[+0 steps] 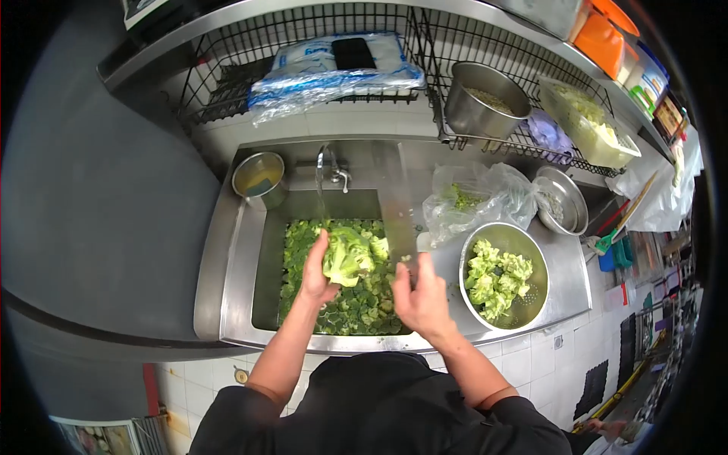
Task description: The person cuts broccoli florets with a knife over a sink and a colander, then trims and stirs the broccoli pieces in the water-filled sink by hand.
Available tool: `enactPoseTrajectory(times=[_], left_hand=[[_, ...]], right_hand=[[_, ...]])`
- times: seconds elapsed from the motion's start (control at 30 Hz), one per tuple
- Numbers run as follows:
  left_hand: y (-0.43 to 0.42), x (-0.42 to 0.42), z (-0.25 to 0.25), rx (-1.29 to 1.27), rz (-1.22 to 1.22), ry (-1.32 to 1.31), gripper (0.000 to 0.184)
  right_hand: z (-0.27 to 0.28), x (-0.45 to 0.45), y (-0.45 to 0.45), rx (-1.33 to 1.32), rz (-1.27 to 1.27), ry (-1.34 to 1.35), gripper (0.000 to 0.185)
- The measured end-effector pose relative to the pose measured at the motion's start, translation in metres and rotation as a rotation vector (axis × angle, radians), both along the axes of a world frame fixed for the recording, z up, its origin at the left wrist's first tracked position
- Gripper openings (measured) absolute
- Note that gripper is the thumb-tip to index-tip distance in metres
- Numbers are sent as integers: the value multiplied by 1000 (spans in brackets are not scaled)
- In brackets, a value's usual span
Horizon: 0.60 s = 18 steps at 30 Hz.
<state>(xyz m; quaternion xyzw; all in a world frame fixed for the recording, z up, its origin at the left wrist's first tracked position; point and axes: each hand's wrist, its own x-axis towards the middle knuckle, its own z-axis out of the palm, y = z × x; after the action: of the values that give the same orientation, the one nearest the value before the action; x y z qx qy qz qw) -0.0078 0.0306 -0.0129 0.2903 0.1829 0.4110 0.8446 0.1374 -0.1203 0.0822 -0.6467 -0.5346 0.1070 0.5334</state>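
Observation:
My left hand (315, 269) is closed around a pale green broccoli head (349, 258), cut stem side up, above the sink (259, 265). Below it, many broccoli florets (341, 311) float in the water in the basin. My right hand (422, 297) grips a large kitchen knife (400, 205), its broad blade pointing away from me and smeared by motion. The blade is just right of the broccoli head, apart from it. Water runs from the tap (322, 163) behind my left hand.
Right of the sink stands a metal colander (540, 292) with pale broccoli pieces. Behind it lie a clear plastic bag (485, 197) and a metal bowl (563, 199). A metal pot (259, 178) sits at the back left. Wire baskets (425, 45) hang above, holding a pot (485, 98) and packages.

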Motion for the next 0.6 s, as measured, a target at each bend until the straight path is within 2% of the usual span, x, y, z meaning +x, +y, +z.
enactPoseTrajectory(times=[0.07, 0.1, 0.13, 0.2, 0.23, 0.27, 0.3, 0.4, 0.47, 0.5, 0.53, 0.6], left_hand=[[16, -6, 8, 55, -194, 53, 66], [11, -3, 33, 72, -155, 200, 74], [14, -3, 39, 72, -157, 199, 74], [22, -4, 46, 345, -252, 355, 79], [25, -1, 50, 516, -198, 438, 79], [27, 1, 49, 517, -199, 436, 79], [29, 4, 46, 563, -173, 446, 79], [37, 8, 26, 665, -149, 454, 77], [35, 10, 20, 797, -80, 487, 78], [29, 14, 24, 648, -78, 487, 81], [27, 12, 28, 643, -76, 490, 81], [25, 8, 42, 340, -201, 485, 78]], right_hand=[[11, 4, -6, 28, 55, -15, 18], [18, 2, -10, 30, 55, -16, 18], [24, -1, -17, 69, 80, -86, 20], [38, -5, -24, 107, 102, -160, 22], [45, -9, -23, 220, 117, -234, 24], [49, -12, -21, 333, 133, -308, 25], [45, -13, -13, 325, 123, -383, 24], [2, -11, 11, -88, 208, -332, 20], [-11, -9, 11, -100, 190, -267, 20], [-11, -7, 12, -113, 178, -204, 20], [-11, -4, 12, -116, 182, -202, 20], [-4, 3, 8, -86, 107, -97, 19]])
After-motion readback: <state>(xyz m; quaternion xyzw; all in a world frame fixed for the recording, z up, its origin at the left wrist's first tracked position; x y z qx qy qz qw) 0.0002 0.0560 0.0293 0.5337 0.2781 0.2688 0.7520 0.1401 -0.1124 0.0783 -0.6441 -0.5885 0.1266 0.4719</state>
